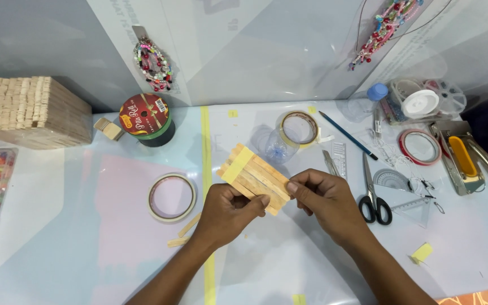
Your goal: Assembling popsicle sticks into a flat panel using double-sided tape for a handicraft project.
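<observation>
1. Both forearms come up from the bottom edge, meeting over the middle of the pale work table (289, 265).
2. Left hand (228, 212) is curled closed, thumb on top, pinching the near-left end of a flat panel of wooden sticks (255, 176).
3. Right hand (324, 199) is likewise closed, thumb and forefinger gripping the panel's near-right corner.
4. That panel is held just above the table, tilted diagonally, with a strip of yellow tape (238, 164) crossing its far-left end.
5. Just behind the panel lies a clear plastic bottle (278, 146), and beside that a beige tape roll (300, 128).
6. Left of the left hand rests a thin tape ring (171, 197); two loose sticks (183, 231) lie near the wrist.
7. Right of the right hand sit black-handled scissors (373, 195), a dark pencil (347, 134) and clear rulers, possibly a protractor among them, though glare makes this hard to tell.
8. Farther right are a red tape ring (419, 146) and a yellow-and-metal staple gun (460, 157).
9. At the far left stands a block of stacked wooden sticks (26, 110), with a red-labelled ribbon roll (146, 118) near it.
10. Bead strings (152, 63) hang on the back wall.
</observation>
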